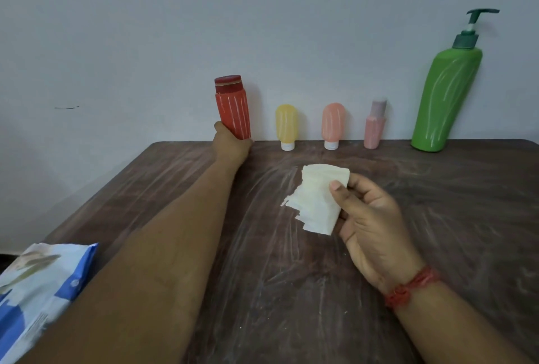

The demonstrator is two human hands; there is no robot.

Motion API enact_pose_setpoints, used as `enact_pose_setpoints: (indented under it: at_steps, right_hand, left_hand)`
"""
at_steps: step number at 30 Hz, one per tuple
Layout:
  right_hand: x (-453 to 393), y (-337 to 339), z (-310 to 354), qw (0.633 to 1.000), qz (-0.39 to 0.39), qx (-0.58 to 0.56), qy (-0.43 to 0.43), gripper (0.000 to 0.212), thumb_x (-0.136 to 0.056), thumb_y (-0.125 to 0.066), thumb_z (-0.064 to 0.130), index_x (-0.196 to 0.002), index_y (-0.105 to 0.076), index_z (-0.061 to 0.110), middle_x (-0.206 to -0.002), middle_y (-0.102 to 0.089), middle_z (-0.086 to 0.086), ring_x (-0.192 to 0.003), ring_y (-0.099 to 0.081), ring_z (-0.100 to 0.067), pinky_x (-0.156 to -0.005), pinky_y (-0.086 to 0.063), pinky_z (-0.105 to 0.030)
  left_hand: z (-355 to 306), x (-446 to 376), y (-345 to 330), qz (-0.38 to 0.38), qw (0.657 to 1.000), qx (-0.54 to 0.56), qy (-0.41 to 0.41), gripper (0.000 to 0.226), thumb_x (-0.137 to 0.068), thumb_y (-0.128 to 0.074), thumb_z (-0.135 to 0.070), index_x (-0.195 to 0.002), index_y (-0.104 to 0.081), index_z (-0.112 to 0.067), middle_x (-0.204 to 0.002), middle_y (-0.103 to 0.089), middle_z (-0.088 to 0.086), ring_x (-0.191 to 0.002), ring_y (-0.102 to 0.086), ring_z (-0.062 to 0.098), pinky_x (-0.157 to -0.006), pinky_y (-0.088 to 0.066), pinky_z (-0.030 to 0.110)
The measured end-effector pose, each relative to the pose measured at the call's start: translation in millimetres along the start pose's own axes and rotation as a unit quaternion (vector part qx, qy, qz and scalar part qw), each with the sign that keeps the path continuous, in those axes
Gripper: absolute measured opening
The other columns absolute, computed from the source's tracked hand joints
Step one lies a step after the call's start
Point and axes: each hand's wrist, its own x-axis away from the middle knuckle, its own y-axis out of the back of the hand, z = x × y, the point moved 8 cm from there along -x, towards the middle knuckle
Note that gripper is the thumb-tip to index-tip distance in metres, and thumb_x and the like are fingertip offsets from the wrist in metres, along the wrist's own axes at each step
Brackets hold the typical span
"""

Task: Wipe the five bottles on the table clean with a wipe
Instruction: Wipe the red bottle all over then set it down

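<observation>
Five bottles line the table's far edge against the wall. My left hand (230, 142) grips the base of the red bottle (233, 107), which has white streaks on it. To its right stand a yellow tube (286, 126), a salmon tube (332, 124), a small pink bottle (375, 126) and a tall green pump bottle (446, 98), all streaked with white. My right hand (370, 218) hovers over the table's middle and pinches a folded white wipe (316, 200) between thumb and fingers.
The dark wooden table (291, 290) is smeared with white streaks. A blue and white wipes packet (38, 288) lies at the near left corner, partly under my left forearm. A pale wall rises directly behind the bottles.
</observation>
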Motion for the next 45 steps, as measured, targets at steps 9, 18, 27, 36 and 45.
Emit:
enact_pose_setpoints:
  at_steps: [9,18,27,36,45]
  right_hand:
    - [4.5,-2.9,6.0,1.000,0.004,0.012,0.016,0.032,-0.085,-0.064,0.014,-0.115,-0.066,0.004,-0.117,-0.071,-0.016,-0.110,-0.068,-0.033,-0.086,-0.057,-0.057]
    - [12.0,-0.9,18.4,0.993,-0.053,0.075,0.070,0.019,-0.097,-0.058,0.004,-0.114,-0.066,0.006,-0.111,-0.073,-0.014,-0.105,-0.070,-0.030,-0.085,-0.058,-0.045]
    - [34.4,-14.9,54.5,0.935,-0.090,0.271,0.211,0.032,-0.098,-0.060,0.024,-0.129,-0.060,0.016,-0.117,-0.070,0.005,-0.110,-0.066,-0.008,-0.089,-0.054,-0.026]
    - [54.0,-41.9,63.6,0.848,-0.079,0.416,0.318,0.019,-0.099,-0.055,0.012,-0.114,-0.067,0.018,-0.114,-0.054,0.014,-0.112,-0.055,-0.005,-0.091,-0.045,-0.013]
    - [55.9,-35.8,69.0,0.871,-0.105,0.347,0.331,0.014,-0.093,-0.067,0.014,-0.101,-0.067,0.025,-0.108,-0.058,0.006,-0.100,-0.063,-0.009,-0.084,-0.050,-0.016]
  left_hand:
    - [-25.3,102.5,12.1,0.065,0.979,0.188,-0.033,0.045,-0.085,-0.075,-0.025,-0.123,-0.049,-0.027,-0.111,-0.063,-0.006,-0.096,-0.067,0.015,-0.065,-0.059,0.020]
    - [-15.9,256.4,23.1,0.248,0.862,0.429,0.105,0.057,-0.072,-0.078,-0.013,-0.126,-0.059,-0.018,-0.103,-0.077,0.010,-0.079,-0.074,0.024,-0.060,-0.057,0.030]
    - [-26.8,263.7,21.5,0.288,0.885,0.366,0.019,0.057,-0.073,-0.077,-0.015,-0.124,-0.059,-0.033,-0.100,-0.075,0.006,-0.076,-0.072,0.024,-0.054,-0.053,0.028]
    - [-29.9,263.1,21.7,0.283,0.903,0.322,-0.024,0.061,-0.065,-0.088,-0.037,-0.116,-0.058,-0.053,-0.102,-0.072,-0.002,-0.077,-0.072,0.023,-0.059,-0.056,0.032]
    - [-32.0,264.8,19.3,0.291,0.912,0.285,-0.048,0.059,-0.065,-0.087,-0.040,-0.111,-0.055,-0.059,-0.104,-0.070,0.001,-0.077,-0.073,0.024,-0.060,-0.057,0.034]
